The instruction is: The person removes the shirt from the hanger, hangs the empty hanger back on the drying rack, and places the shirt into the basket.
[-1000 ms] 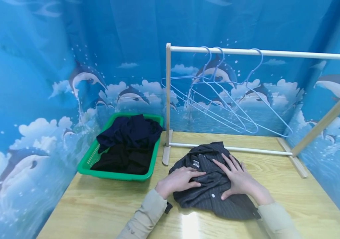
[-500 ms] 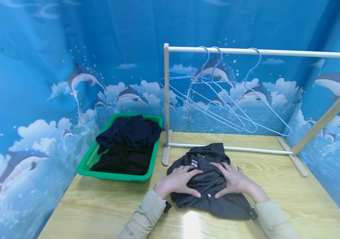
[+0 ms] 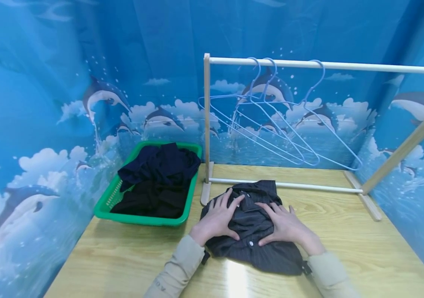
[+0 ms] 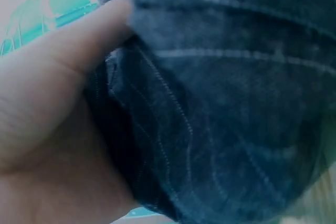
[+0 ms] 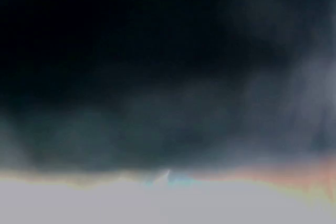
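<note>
While the table (image 3: 346,248) carries a rack (image 3: 207,124) along its back edge and a basket (image 3: 104,211) at its left edge, the shirt (image 3: 253,244) lies bunched near the front edge, long axis running front to back. Left hand (image 3: 215,219) and right hand (image 3: 286,227) lie flat on it with fingers spread, gripping nothing, equally close.

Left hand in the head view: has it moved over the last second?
Yes. The left hand has slid over the striped shirt toward its collar, nearer the rack's base rail.
</note>
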Demonstrator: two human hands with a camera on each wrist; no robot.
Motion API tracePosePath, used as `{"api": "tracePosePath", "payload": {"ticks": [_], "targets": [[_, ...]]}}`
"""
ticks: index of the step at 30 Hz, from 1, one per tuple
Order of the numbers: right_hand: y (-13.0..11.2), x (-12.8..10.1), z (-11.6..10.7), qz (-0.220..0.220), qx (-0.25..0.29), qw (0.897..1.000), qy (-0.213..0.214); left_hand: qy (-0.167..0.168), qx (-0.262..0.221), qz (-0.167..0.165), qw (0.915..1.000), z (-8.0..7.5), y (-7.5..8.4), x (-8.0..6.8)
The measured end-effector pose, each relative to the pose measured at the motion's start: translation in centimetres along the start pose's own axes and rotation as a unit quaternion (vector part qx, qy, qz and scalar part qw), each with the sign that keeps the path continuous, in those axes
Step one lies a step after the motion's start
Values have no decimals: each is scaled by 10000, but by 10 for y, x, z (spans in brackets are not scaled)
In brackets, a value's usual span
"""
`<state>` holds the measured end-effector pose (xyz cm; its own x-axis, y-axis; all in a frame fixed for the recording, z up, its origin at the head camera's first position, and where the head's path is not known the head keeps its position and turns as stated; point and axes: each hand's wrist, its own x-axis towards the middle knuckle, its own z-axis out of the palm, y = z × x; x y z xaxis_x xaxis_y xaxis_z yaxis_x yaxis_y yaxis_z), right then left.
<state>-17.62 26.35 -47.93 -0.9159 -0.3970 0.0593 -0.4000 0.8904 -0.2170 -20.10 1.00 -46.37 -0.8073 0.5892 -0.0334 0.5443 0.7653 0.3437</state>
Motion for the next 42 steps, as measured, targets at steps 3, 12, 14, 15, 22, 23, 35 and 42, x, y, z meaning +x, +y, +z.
{"api": "tracePosePath", "payload": {"ticks": [3,12,14,15,22,23,35,42], "targets": [[-6,2,0,-110,-83,9999,99,-94,-163,-67,9998,1,-5,0],[-14,6,-1,-192,34,9998,-92,-300,-218,-379,9986,0,-12,-3],[-14,5,-2,-163,97,9997,-160,-357,-81,-393,9986,1,-12,-3],[-14,5,-2,-152,117,9996,-188,-391,-22,-391,9985,1,-12,-3],[-17,5,-1,-189,23,9998,-96,-428,258,-341,9982,1,-11,-3],[-18,5,-1,-203,7,9998,-64,-415,274,-336,9982,1,-11,-3],[-25,3,0,-286,-111,9990,328,-265,357,-414,9982,4,-9,0],[-26,4,0,-252,-161,9985,453,321,553,105,9979,5,-11,0]]}}
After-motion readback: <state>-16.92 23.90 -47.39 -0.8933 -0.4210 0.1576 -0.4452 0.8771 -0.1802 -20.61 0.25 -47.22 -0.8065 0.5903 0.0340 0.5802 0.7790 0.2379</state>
